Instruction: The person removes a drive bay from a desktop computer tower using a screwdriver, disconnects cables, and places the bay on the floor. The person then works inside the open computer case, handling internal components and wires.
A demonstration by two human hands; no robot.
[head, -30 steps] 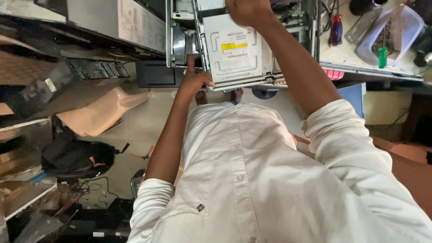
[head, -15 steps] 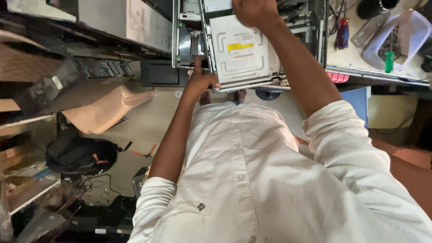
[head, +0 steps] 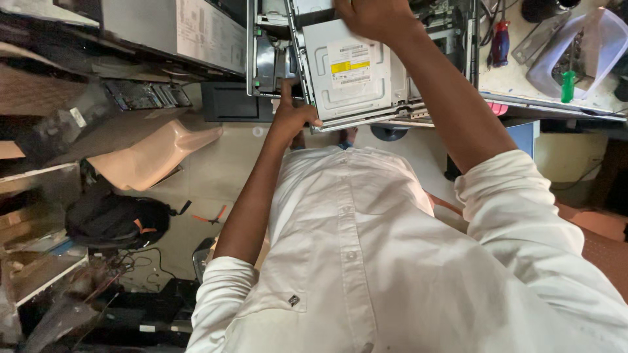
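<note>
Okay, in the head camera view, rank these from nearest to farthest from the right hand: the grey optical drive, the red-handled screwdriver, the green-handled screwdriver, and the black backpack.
Measured from the right hand:
1. Grey optical drive: under the hand, touching it.
2. Red-handled screwdriver: on the bench to the picture's right.
3. Green-handled screwdriver: further right, in the clear plastic tub.
4. Black backpack: on the floor, lower left.

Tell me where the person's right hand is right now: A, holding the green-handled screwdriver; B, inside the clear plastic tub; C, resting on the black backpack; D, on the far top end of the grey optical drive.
D: the right hand lies on the far end of the grey optical drive, while the left hand holds its near corner.
</note>
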